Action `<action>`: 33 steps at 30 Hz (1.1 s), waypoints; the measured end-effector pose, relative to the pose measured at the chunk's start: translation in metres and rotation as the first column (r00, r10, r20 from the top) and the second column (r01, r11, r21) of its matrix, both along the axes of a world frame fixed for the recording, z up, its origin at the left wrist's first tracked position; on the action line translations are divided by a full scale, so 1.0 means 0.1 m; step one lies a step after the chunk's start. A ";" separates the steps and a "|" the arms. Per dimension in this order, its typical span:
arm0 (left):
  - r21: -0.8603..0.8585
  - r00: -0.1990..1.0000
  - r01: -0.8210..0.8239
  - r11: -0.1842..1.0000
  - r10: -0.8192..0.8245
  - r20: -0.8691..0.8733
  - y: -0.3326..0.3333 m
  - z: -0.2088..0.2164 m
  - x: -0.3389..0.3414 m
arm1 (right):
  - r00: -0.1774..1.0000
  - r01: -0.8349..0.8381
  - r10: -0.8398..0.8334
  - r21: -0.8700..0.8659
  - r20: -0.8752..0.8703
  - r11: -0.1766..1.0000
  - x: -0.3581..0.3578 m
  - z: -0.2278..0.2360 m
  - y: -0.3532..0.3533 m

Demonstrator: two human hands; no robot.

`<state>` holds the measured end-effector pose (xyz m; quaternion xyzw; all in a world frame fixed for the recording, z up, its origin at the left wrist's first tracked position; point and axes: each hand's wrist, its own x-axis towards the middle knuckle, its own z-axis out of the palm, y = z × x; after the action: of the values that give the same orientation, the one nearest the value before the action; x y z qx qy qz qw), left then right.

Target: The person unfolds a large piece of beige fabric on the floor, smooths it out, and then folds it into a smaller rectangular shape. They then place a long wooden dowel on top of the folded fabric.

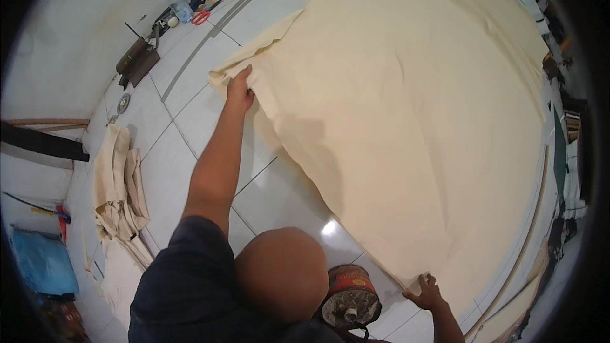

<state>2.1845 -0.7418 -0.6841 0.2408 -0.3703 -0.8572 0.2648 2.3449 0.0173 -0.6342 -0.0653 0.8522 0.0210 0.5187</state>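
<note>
A large sheet of cream cloth (pixel 381 108) is spread over the floor, its near edge running slantwise between my hands. My left hand (pixel 240 89) grips the cloth at its left corner, where the edge is folded and bunched. At the lower right, my right hand (pixel 427 293) is on the near edge, thumb apart and fingers bent over a small pinch of the fabric. A round red and black can (pixel 351 298) with a dirty top stands on the tiles to the left of my right hand.
White floor tiles (pixel 171 146) show along the left. A crumpled heap of cream cloth (pixel 117 184) lies there. By the wall are a long metal strip (pixel 210 37), red-handled scissors (pixel 201 18), a plastic bottle (pixel 176 1) and a brown pouch (pixel 136 60). A blue bag (pixel 44 260) sits far left.
</note>
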 end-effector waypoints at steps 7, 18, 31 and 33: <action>-0.721 0.973 -0.009 0.693 0.174 0.155 0.30 1.50 -1.21 | 0.999 0.042 -0.042 0.044 0.013 0.998 -0.04 0.06 -0.03; -0.700 0.738 -0.162 0.696 0.556 0.382 -1.25 -0.68 0.34 | 0.998 -0.046 0.043 -0.073 -0.045 0.996 -0.14 -0.25 -0.02; -0.703 0.355 0.069 0.708 0.641 0.680 -1.13 -1.18 0.30 | 0.998 0.054 -0.053 -0.008 0.032 0.999 -0.12 -0.15 -0.03; -0.786 0.326 0.292 0.545 0.716 0.617 -0.93 -1.13 0.23 | 0.991 0.132 -0.132 -0.007 0.019 0.991 -0.09 -0.04 -0.06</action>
<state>2.2073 -0.8352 -0.7967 0.5810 -0.7479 -0.2383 0.2152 2.3358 0.0116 -0.6383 -0.0112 0.8498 -0.0172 0.5267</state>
